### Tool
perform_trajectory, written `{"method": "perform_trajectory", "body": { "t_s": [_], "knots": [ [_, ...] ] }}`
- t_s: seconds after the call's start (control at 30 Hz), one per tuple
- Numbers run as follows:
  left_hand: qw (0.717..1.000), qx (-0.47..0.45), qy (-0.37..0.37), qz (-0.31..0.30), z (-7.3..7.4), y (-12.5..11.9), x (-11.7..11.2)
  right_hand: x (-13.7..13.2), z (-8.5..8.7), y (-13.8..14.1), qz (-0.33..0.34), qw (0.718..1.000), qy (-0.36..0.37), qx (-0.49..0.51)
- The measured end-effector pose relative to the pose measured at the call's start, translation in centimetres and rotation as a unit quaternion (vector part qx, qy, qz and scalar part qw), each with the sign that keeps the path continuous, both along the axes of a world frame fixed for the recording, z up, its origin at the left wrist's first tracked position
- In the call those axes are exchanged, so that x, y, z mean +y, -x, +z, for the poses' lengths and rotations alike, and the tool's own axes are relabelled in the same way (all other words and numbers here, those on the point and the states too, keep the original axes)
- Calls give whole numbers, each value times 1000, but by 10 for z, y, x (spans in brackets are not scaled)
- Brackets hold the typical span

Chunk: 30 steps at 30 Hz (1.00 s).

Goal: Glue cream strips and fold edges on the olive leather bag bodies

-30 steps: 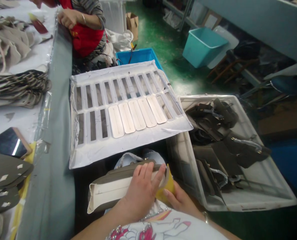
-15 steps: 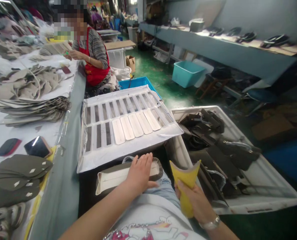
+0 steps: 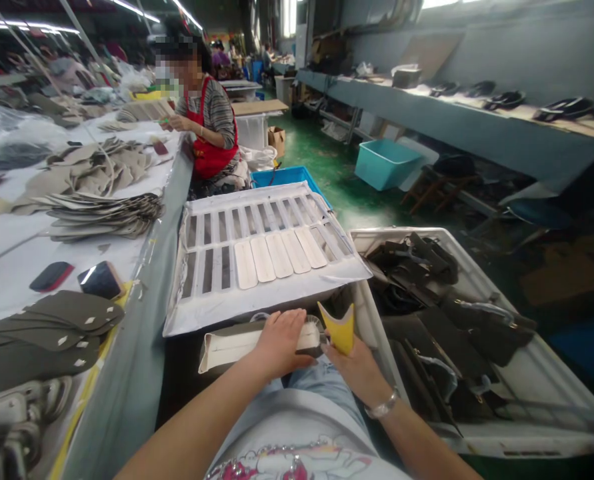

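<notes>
Across my lap lies a dark grey bag piece [image 3: 217, 367] with a long cream panel [image 3: 234, 350] facing up. My left hand [image 3: 279, 340] rests flat on it, fingers stretched out together over the panel. In my right hand [image 3: 354, 367] is a yellow, flat, bent piece [image 3: 344, 333] with a pale edge and a curved notch at its top. The fingers are wrapped round its lower part, beside the right end of the bag piece. Just beyond sits a white slotted tray [image 3: 197, 320] bearing several cream strips with rounded corners [image 3: 279, 255].
To my right stands a white crate [image 3: 377, 333] full of dark bags [image 3: 427, 333]. The worktable [image 3: 147, 313] on my left bears grey cut pieces [image 3: 47, 340] and a phone [image 3: 99, 279]. A co-worker in a red apron [image 3: 211, 153] sits ahead; a turquoise bin [image 3: 387, 163] stands behind.
My right hand has moved left with the yellow piece, up to the bag piece's right end. The left hand stays on the panel. The view has tilted up and turned slightly left.
</notes>
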<state>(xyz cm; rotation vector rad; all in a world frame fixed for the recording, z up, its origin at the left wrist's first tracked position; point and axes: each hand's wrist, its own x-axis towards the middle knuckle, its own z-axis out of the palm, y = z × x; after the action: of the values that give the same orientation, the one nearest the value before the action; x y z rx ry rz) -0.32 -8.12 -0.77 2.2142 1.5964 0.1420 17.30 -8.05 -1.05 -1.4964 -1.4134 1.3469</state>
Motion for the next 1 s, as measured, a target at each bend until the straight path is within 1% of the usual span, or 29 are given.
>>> {"method": "perform_trajectory", "body": {
  "t_s": [0.1, 0.23, 0.37, 0.43, 0.57, 0.7, 0.77, 0.83, 0.9, 0.97, 1.0],
  "knots": [
    [1000, -1, 0, 0, -1, 0, 2, 0, -14, -3, 10, 1000, 13, -25],
    [1000, -4, -1, -2, -4, 2, 3, 5, -20, -2, 30, 999, 6, -35],
    [1000, -4, -11, -4, -5, 3, 2, 11, -16, -1, 53, 998, 25, -14],
    [1000, 0, -19, -1, -6, 3, 2, 12, -12, -2, 68, 997, 25, -42],
    [999, 14, -35, 10, -8, -2, 4, 11, -6, 2, 88, 988, -18, -127],
    [996, 42, -70, 19, -10, -12, 5, 7, -6, 12, 65, 980, -67, -178],
    [995, 56, -83, 21, -11, -16, 3, 4, -5, 15, 52, 978, -81, -183],
    [994, 61, -87, 24, -11, -16, 0, 2, -2, 13, 30, 988, -61, -141],
    [994, 55, -91, 25, -11, -14, -4, 2, 5, 8, -23, 998, -22, -49],
    [994, 49, -96, 23, -11, -11, -7, 4, 14, 4, -89, 994, -8, 65],
    [994, 48, -97, 22, -11, -10, -8, 5, 19, 5, -115, 985, -18, 126]
  ]
}}
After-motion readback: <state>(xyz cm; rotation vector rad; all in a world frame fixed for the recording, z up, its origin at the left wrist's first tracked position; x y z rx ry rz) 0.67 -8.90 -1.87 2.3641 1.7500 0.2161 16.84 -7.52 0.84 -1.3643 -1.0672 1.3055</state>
